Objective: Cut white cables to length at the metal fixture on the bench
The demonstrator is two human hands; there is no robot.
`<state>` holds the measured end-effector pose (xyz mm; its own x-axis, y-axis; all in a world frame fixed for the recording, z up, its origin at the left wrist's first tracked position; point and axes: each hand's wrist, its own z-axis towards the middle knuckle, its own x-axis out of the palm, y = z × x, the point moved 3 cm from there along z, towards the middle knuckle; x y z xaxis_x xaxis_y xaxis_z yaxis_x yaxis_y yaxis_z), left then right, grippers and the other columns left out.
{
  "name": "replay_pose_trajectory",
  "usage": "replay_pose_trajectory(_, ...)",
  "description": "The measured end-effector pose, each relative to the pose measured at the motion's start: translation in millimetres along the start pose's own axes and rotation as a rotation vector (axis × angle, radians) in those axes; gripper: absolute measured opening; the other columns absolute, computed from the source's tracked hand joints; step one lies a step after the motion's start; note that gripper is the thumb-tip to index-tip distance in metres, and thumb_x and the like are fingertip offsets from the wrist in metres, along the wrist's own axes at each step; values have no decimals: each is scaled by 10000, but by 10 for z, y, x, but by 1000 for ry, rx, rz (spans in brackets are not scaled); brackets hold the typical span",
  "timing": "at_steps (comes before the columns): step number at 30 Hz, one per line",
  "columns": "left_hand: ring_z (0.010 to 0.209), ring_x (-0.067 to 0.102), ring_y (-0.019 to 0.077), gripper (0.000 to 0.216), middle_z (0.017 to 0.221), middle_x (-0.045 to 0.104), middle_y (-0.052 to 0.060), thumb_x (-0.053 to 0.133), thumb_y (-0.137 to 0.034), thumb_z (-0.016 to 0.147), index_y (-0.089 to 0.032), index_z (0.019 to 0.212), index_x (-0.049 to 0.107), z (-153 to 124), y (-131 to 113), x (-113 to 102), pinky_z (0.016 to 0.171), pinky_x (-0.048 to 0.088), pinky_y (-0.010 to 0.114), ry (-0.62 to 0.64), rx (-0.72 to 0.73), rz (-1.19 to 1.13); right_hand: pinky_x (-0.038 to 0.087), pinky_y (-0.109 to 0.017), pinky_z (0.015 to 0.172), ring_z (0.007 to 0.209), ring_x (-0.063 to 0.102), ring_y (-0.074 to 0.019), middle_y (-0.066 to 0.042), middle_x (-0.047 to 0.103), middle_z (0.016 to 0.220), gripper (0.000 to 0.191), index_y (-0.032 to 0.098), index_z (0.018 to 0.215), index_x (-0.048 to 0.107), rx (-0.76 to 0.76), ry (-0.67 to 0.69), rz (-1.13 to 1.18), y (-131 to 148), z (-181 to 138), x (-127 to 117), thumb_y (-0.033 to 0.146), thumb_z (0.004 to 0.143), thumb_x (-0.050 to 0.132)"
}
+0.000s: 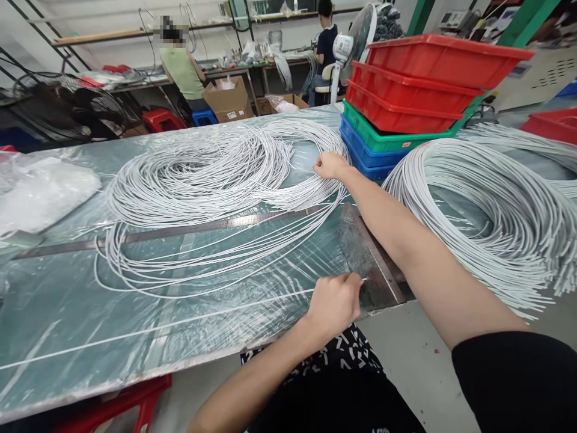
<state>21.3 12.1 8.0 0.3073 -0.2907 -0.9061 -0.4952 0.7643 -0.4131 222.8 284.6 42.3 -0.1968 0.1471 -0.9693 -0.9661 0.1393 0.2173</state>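
The left hand (336,304) pinched a white cable (157,329); at its twelve o'clock, the right hand (332,165) curled by a coil (302,196), its grip unclear.

Left hand (336,304) holding white cable (225,310), right hand (332,165) at cable coil (293,195)

hands (336,304) (331,165): 2 | fan (343,47): 1 | steel ruler (198,228): 1 | stacked red bins (444,63): 3
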Motion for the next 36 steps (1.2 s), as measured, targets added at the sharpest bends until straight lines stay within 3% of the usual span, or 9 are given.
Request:
replay_pose_trajectory(12, 474, 413, 125, 250, 603, 528, -5, 362, -205, 942, -185, 728, 491, -5, 0, 38, 481, 167, 281, -14, -11, -9, 476, -345, 926, 1010, 613, -268, -106, 682, 1000, 279, 166, 1001, 724, 28, 2, 0, 0, -48, -12, 364, 867, 579)
replay_pose_trajectory(19, 452, 358, 118, 239, 581, 501, -14, 372, -182, 925, -188, 706, 468, -5, 0, 47, 469, 165, 278, -29, -10, -34, 483, -356, 931, 1027, 619, -267, -104, 680, 1026, 251, 175, 1024, 720, 122, 2, -14, -65, -123, -68, 313, 869, 578)
replay_pose_trajectory(36, 495, 470, 129, 239, 623, 551, 2, 373, -182, 940, -181, 742, 506, -13, -15, 39, 482, 210, 277, -5, -25, -14, 470, -304, 911, 1039, 614, -250, -89, 680, 1067, 264, 190, 1044, 719, 71, 80, -18, -37, -120, -19, 336, 863, 595)
